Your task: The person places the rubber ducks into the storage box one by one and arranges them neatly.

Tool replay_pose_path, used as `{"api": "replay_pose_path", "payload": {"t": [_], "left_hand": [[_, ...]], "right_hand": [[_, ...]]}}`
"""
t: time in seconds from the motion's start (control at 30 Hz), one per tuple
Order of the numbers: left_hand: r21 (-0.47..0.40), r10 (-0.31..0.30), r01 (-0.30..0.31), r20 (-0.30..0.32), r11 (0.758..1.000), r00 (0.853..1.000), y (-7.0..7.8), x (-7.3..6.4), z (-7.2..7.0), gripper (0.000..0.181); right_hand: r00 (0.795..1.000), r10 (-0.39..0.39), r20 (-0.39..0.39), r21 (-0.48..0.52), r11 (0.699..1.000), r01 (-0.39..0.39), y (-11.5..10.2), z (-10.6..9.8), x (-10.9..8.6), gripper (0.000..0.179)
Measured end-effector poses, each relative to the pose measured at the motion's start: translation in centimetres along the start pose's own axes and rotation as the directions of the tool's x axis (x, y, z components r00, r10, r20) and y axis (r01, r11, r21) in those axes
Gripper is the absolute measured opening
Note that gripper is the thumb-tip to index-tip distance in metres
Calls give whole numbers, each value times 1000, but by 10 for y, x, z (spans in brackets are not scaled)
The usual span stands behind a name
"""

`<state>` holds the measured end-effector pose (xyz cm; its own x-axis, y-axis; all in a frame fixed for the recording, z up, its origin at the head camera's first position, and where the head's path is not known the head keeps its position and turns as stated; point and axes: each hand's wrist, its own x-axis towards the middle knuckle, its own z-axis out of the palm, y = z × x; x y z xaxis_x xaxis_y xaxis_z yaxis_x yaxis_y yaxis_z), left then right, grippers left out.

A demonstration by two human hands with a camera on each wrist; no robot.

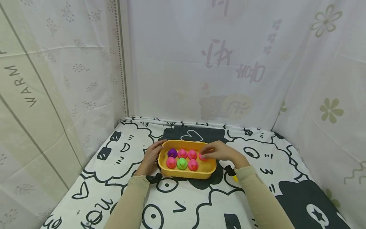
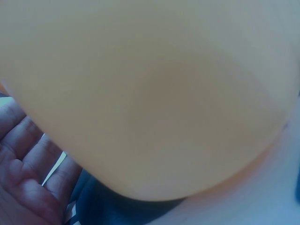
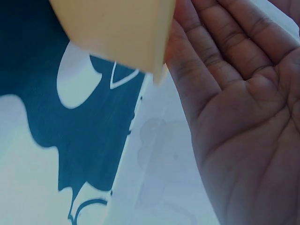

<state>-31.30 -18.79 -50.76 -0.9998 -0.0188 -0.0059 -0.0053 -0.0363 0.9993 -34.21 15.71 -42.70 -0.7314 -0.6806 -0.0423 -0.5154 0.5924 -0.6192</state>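
A yellow tray (image 1: 183,173) lies on the patterned cloth in the head view. Small rubber ducks sit inside in two rows: a purple duck (image 1: 172,153), a green duck (image 1: 182,163) and several pink ones. My left hand (image 1: 151,158) rests against the tray's left end; in the left wrist view its fingers (image 2: 35,140) lie along the outer wall. Over the right end, my right hand (image 1: 220,150) pinches a pink duck (image 1: 202,156) between thumb and fingers, which partly cover it. The tray's wall hides those fingertips in the right wrist view.
A small yellow thing (image 1: 235,178) shows beside my right wrist, mostly hidden by the forearm. Black-and-white cartoon cloth (image 1: 177,206) covers the surface. Pale printed curtains (image 1: 183,73) hang at the back and both sides.
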Motion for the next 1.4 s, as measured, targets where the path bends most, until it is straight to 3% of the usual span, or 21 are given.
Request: {"api": "replay_pose_path", "payload": {"t": [0.33,0.47,0.6,0.8,1.0,1.2,1.4], "left_hand": [[-1,-7,7,-6,1000,1000,-1,1,1,37],[0,-12,12,-6,1000,1000,-1,2,2,38],[-1,-10,10,-2,1000,1000,-1,2,2,38],[-4,-3,3,1,1000,1000,0,2,1,38],[-16,-10,10,-1,1000,1000,0,1,1,38],[-28,-5,5,-5,1000,1000,0,0,0,38],[-29,-2,2,11,1000,1000,2,0,0,37]], "right_hand": [[985,37,-168,62,998,-27,20,-11,-35,37],[982,44,-186,86,996,-28,32,-15,-52,35],[977,99,-191,91,992,-83,41,-18,-72,34],[968,185,-168,102,980,-170,56,-21,-101,34],[967,234,-103,174,961,-214,75,-25,-122,34],[980,193,-36,169,968,-185,87,-21,-123,32],[977,213,18,162,963,-213,88,-17,-123,31]]}}
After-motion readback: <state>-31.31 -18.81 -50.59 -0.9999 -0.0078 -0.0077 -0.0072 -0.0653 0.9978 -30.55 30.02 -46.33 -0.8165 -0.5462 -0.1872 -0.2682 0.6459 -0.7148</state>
